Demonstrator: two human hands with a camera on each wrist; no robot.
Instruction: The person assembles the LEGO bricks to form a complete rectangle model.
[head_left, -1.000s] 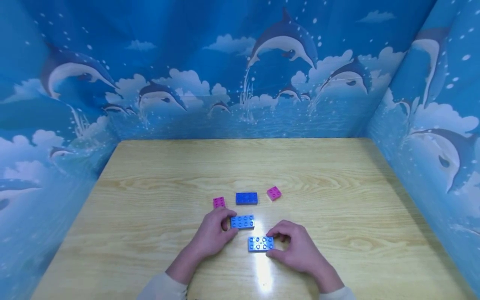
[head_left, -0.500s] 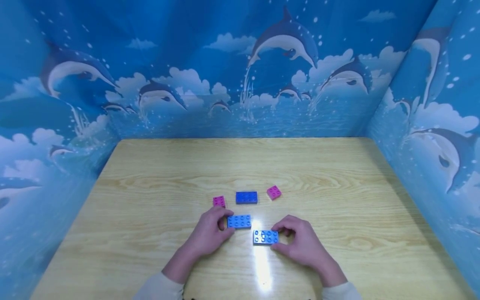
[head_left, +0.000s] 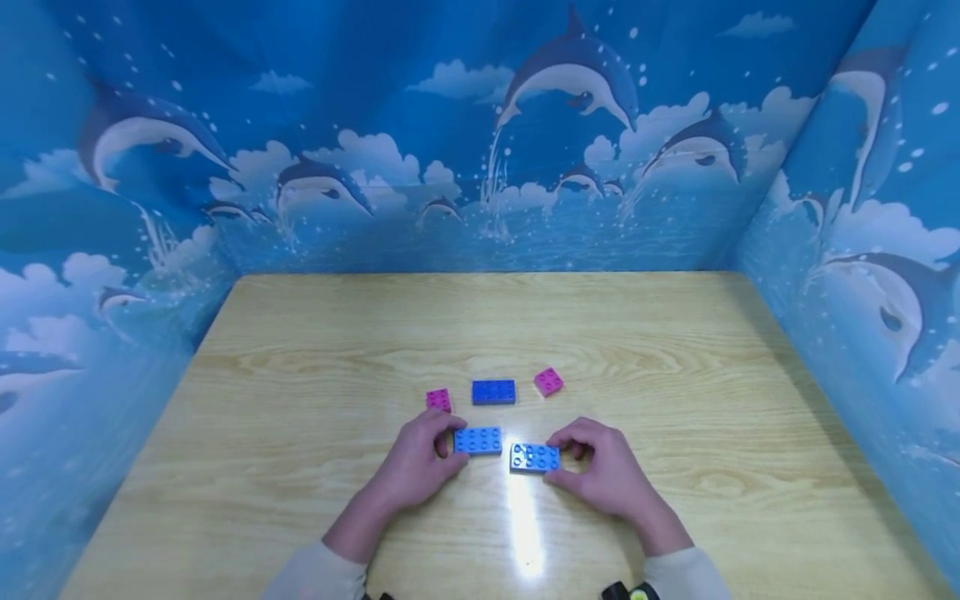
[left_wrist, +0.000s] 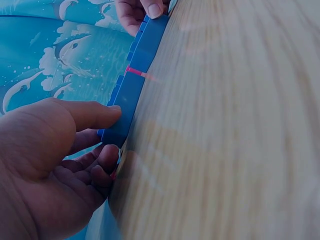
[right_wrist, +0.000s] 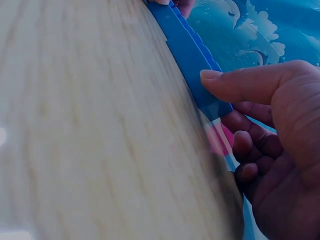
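My left hand (head_left: 422,458) pinches the left end of a light blue building brick (head_left: 477,440) between thumb and fingers. Just right of it and slightly nearer me lies a second light blue brick (head_left: 535,457), its right end pinched by my right hand (head_left: 600,467). A narrow gap parts the two bricks in the head view. Both have their studs facing up. In the left wrist view, the thumb presses the near side of the left brick (left_wrist: 124,107). The right wrist view has the other thumb on the side of the right brick (right_wrist: 195,72).
Behind the hands, a dark blue brick (head_left: 493,392) lies between two small pink bricks, a left one (head_left: 438,400) and a right one (head_left: 548,382). All rest on a wood-grain table (head_left: 300,333). A dolphin-print curtain (head_left: 420,150) surrounds its back and sides.
My right hand has slid its light blue brick away from me and a little right, nearly level with the other. The left hand's brick has shifted slightly left.
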